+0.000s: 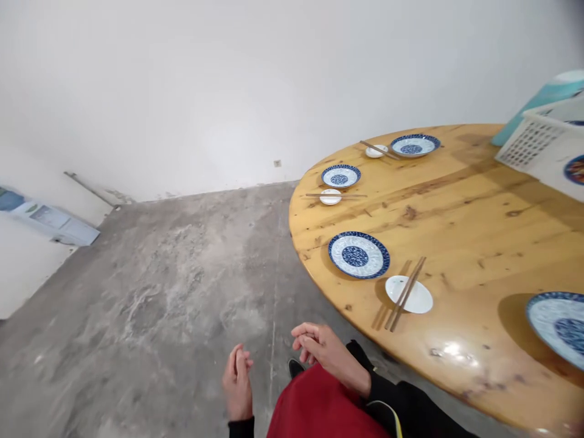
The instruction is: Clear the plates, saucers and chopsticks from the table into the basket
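Note:
My left hand (238,382) hangs over the concrete floor with its fingers loosely bent, and nothing shows in it. My right hand (332,358) is just left of the round table's near edge, fingers half curled and somewhat apart, holding nothing. Neither hand touches the wooden table (456,237). Closest to my right hand on the table are a blue-and-white plate (359,255) and a small white dish (420,299), with a pair of chopsticks (405,294) lying across the dish.
Farther round the rim are more plates (341,176) and small dishes (330,201) with chopsticks. Another plate (559,325) sits at the right. A white basket (538,143) stands beside a teal object (533,106). A water dispenser (59,224) is by the left wall.

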`<action>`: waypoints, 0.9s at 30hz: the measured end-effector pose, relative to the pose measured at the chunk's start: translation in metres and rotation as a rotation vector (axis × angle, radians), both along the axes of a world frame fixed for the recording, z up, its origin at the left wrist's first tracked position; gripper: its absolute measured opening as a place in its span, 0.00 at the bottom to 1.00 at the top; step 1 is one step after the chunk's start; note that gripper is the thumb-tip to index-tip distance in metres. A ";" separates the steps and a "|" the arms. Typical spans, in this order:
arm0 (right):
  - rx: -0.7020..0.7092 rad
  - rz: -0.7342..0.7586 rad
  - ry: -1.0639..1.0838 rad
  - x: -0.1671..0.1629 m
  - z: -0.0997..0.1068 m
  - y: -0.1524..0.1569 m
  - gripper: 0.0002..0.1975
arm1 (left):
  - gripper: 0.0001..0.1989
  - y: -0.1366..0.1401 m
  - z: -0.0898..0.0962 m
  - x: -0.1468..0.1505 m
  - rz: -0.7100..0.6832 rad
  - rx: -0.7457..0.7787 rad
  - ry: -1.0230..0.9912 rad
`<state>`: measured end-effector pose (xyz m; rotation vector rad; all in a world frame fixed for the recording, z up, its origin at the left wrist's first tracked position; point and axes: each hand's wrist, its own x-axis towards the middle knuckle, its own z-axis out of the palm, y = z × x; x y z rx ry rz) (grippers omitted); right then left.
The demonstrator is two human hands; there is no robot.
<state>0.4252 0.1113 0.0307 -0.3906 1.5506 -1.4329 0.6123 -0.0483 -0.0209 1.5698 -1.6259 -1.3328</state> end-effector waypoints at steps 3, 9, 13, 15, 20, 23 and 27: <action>0.012 -0.062 -0.014 -0.001 -0.005 -0.031 0.20 | 0.45 -0.041 0.001 -0.042 -0.185 -0.011 0.048; 0.073 -0.177 -0.044 -0.048 -0.025 -0.095 0.21 | 0.39 -0.088 -0.019 -0.140 -0.467 0.044 0.139; 0.050 -0.193 -0.011 -0.108 -0.026 -0.156 0.20 | 0.41 -0.147 -0.027 -0.190 -0.523 0.045 0.084; 0.026 -0.199 -0.007 -0.145 -0.015 -0.190 0.18 | 0.44 -0.189 -0.022 -0.212 -0.481 0.015 0.016; -0.041 -0.280 -0.011 -0.237 0.025 -0.253 0.17 | 0.47 -0.284 0.005 -0.276 -0.378 -0.070 -0.099; -0.028 -0.373 -0.015 -0.274 0.029 -0.267 0.18 | 0.48 -0.309 0.012 -0.323 -0.410 -0.058 -0.102; -0.005 -0.471 -0.057 -0.303 0.003 -0.271 0.20 | 0.47 -0.316 0.003 -0.391 -0.600 -0.031 -0.115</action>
